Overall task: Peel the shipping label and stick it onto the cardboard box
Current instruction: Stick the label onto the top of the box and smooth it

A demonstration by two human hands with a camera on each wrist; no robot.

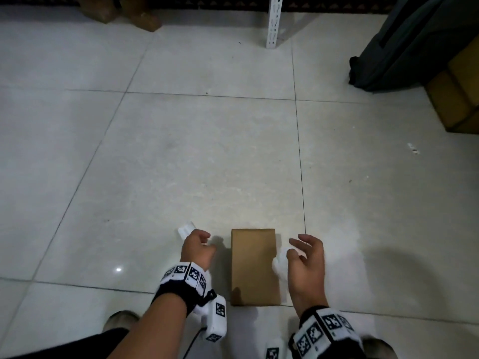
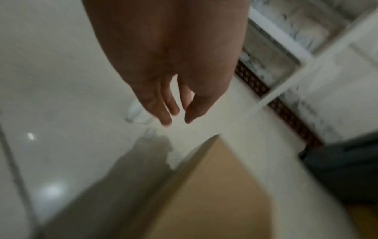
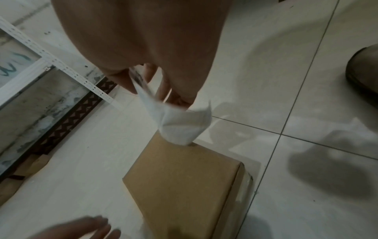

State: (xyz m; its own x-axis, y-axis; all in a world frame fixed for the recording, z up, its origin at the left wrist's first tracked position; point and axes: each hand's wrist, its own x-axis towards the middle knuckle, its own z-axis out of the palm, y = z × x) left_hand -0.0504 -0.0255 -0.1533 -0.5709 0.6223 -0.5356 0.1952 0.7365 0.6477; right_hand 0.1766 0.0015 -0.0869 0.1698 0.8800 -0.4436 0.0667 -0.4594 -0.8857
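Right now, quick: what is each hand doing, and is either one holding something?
Left hand: open, fingers loose, holding nothing.
Right hand: pinching a white label beside the cardboard box.

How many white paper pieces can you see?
2: a curled white paper label pinched in the right hand, and a white paper piece lying on the floor beyond the left hand.

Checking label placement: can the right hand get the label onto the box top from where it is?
Probably yes. The right hand holds the label at the box's right edge; the top is bare, and the left hand is off to the other side.
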